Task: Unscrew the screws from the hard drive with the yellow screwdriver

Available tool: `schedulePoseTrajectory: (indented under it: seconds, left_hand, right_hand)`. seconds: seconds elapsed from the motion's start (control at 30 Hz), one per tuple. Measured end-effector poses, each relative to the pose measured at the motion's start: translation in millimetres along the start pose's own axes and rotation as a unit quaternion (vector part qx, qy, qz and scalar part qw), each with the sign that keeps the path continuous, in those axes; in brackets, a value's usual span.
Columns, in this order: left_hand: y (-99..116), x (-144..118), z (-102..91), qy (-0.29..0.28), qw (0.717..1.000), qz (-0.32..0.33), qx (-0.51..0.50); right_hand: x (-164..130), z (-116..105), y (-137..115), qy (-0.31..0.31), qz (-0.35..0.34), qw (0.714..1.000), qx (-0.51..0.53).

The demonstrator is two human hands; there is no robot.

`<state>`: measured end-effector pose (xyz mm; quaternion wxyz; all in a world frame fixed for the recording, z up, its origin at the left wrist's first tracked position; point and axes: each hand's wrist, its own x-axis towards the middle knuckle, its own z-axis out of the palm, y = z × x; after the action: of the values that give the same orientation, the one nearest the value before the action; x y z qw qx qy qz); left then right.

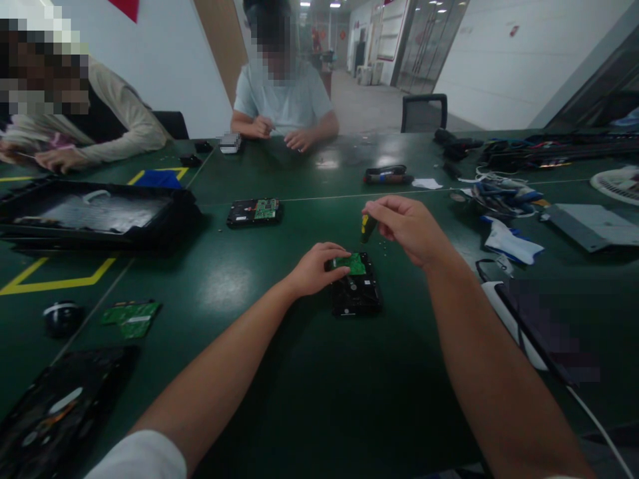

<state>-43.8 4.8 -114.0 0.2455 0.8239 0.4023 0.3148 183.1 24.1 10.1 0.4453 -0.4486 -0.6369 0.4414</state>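
Observation:
A black hard drive (355, 296) with a green circuit board (356, 264) at its far end lies flat on the dark green table. Across its left side rests my left hand (319, 267), fingers over the board and thumb nearer me, gripping it. My right hand (407, 223) pinches a small screwdriver with a yellow and dark handle (365, 226). It is held upright above the far right corner of the drive; its tip is too small to make out. Several tiny screws (383, 247) lie just right of the drive, below my right hand.
Another hard drive (254, 211) lies farther left, near a black tray (100, 209). Loose circuit boards (132, 318) and a large drive (64, 406) are at near left. To the right are a phone-like device (539, 326), cables (504, 196) and a metal box (594, 226). Two people sit opposite.

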Motion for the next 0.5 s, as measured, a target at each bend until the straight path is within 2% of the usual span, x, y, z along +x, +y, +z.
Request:
schedulePoseTrajectory:
  seconds: [0.13, 0.5]
  left_hand:
    - [-1.1, -0.4, 0.4, 0.006, 1.0, 0.004, 0.001]
    - [-0.5, -0.2, 1.0, 0.007, 1.0, 0.011, 0.005]
  right_hand:
    - [-0.1, 0.1, -1.5, 0.016, 0.012, 1.0, -0.005]
    - [1.4, 1.8, 0.5, -0.019, 0.02, 0.999, 0.033]
